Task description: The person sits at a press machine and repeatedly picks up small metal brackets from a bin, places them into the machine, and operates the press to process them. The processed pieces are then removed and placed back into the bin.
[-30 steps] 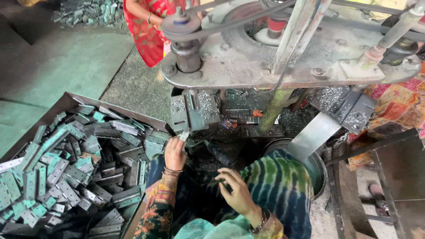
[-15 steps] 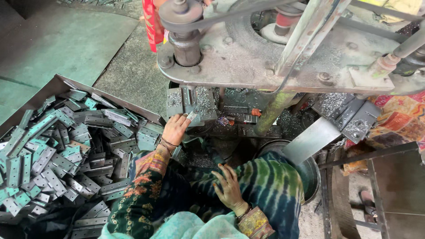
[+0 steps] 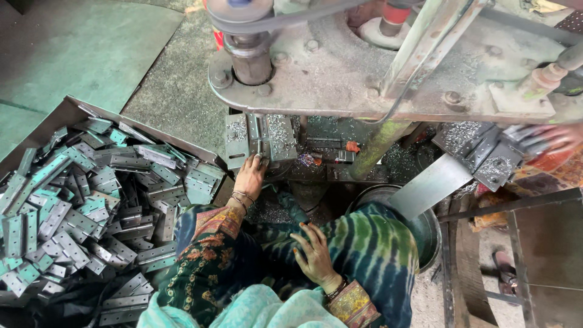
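Workshop floor, under a grimy press (image 3: 388,67). Left hand (image 3: 250,176) has reached up, fingers clamped on a hinge (image 3: 258,143) at the die. Right hand (image 3: 316,255) rests open-fingered on the lap. Tray (image 3: 79,106) of hinges lies beside.

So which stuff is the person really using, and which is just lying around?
In use:
left hand
flat grey metal hinge under the press
big grey metal press machine

Lying about:
tray heaped with grey metal hinges
round metal bucket
right hand, resting on lap

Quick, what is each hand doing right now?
Left hand: fingers on a metal hinge at the machine; grip cannot be told.
Right hand: open, empty, on the lap.
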